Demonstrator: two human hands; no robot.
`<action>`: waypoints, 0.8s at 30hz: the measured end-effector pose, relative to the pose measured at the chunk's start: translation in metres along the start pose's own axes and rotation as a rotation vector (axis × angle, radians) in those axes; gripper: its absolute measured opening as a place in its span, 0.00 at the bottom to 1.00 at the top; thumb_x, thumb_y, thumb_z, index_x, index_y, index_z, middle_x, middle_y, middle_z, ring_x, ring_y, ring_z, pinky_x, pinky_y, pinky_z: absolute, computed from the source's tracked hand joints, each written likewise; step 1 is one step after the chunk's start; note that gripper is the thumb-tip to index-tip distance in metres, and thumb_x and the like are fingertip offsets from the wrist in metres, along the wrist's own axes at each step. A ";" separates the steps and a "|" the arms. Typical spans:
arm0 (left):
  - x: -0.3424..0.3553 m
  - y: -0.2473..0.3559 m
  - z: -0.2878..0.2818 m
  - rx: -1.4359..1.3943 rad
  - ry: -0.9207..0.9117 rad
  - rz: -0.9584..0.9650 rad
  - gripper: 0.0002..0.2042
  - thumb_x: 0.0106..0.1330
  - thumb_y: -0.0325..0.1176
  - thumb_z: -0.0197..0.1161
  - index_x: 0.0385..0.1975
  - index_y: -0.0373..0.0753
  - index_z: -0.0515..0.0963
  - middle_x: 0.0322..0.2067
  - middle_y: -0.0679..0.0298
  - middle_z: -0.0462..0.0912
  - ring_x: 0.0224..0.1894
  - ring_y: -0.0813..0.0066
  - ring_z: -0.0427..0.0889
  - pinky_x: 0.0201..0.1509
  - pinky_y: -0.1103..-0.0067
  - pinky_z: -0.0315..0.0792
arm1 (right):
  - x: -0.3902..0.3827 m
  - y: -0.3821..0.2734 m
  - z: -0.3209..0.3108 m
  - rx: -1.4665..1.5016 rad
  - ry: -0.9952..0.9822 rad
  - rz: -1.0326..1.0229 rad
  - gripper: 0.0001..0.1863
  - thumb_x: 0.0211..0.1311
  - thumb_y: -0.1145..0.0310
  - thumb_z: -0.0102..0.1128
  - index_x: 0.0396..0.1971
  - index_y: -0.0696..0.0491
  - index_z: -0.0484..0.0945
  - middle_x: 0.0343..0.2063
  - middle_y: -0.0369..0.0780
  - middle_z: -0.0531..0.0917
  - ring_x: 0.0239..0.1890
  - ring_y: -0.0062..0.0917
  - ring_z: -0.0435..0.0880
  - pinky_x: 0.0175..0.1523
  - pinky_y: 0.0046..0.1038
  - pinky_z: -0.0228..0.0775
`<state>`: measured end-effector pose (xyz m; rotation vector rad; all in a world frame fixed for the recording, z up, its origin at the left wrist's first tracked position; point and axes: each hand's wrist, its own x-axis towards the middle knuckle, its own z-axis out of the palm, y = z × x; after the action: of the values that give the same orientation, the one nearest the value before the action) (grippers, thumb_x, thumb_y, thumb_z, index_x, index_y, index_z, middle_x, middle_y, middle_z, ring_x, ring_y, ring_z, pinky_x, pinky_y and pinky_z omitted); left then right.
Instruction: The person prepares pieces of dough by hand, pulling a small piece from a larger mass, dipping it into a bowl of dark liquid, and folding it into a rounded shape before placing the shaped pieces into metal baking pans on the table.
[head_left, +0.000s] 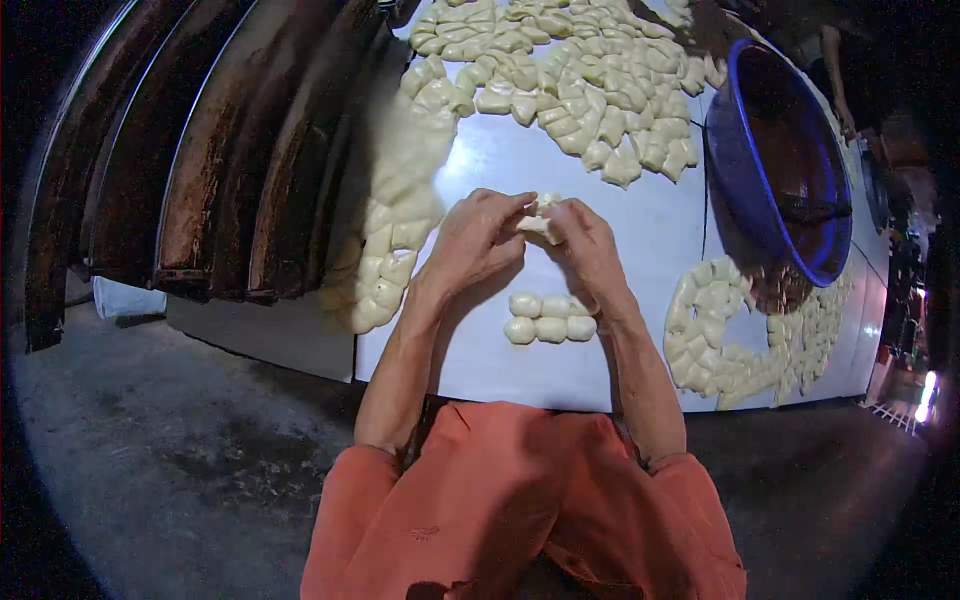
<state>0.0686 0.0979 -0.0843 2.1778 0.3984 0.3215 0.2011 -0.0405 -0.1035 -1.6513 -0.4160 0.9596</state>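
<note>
Over the middle of the white table, my left hand and my right hand pinch a small piece of pale dough from both sides with thumbs and fingers. Parts of the fingertips and the dough are hidden. Nearer to me, between my forearms, several rounded dough balls lie close together in two short rows on the white tabletop.
Many flattened dough pieces spread across the far side, with more along the left edge and near right. At the right, a blue basin holds a dark brown mass. Long dark wooden boards or trays stand at the left.
</note>
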 end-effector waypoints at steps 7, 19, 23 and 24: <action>0.001 -0.007 0.009 0.104 0.071 0.096 0.21 0.55 0.35 0.67 0.51 0.41 0.80 0.35 0.56 0.81 0.43 0.55 0.77 0.47 0.65 0.71 | -0.010 -0.013 0.008 -0.551 0.030 -0.325 0.15 0.57 0.64 0.61 0.39 0.59 0.77 0.30 0.44 0.80 0.31 0.33 0.78 0.40 0.35 0.72; -0.002 -0.012 0.031 0.266 0.218 0.169 0.07 0.55 0.35 0.70 0.33 0.45 0.86 0.33 0.63 0.81 0.40 0.60 0.79 0.42 0.66 0.72 | -0.062 -0.052 -0.071 0.440 -0.119 -0.101 0.08 0.54 0.71 0.63 0.32 0.58 0.78 0.27 0.36 0.80 0.26 0.19 0.75 0.33 0.20 0.68; -0.003 0.008 0.029 0.308 0.247 0.197 0.30 0.47 0.42 0.75 0.53 0.41 0.77 0.38 0.55 0.80 0.41 0.54 0.79 0.47 0.61 0.71 | -0.074 -0.050 -0.100 0.437 0.011 -0.136 0.18 0.59 0.71 0.61 0.49 0.59 0.76 0.39 0.41 0.82 0.37 0.23 0.81 0.44 0.24 0.74; -0.004 0.016 0.031 0.338 0.348 0.268 0.38 0.44 0.44 0.77 0.59 0.40 0.73 0.40 0.52 0.79 0.42 0.53 0.79 0.49 0.60 0.70 | -0.081 -0.051 -0.097 0.373 0.071 -0.101 0.20 0.60 0.72 0.60 0.53 0.59 0.75 0.41 0.42 0.83 0.38 0.23 0.81 0.45 0.25 0.75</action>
<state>0.0785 0.0653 -0.0900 2.5158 0.3707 0.8412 0.2373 -0.1436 -0.0217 -1.3089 -0.2517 0.8430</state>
